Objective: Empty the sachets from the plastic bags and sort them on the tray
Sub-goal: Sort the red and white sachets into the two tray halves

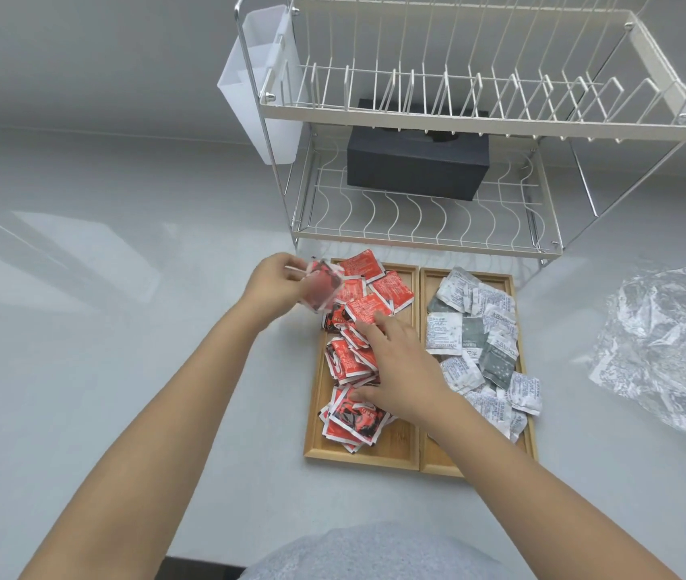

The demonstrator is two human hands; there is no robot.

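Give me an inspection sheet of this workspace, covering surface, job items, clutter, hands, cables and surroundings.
Surface: pale grey counter, glossy.
Job's things: two-part wooden tray; red sachets piled in its left part, white and grey sachets in its right, a few overhanging the right rim.
Clutter: crumpled plastic bag on the counter right of the tray.
Hands: left hand holds up a small bag of red sachets; right hand rests, fingers spread, on the red sachets.
Cables: nothing seen.
Surroundings: white wire dish rack behind the tray, black box on its lower shelf, white holder on its left side.
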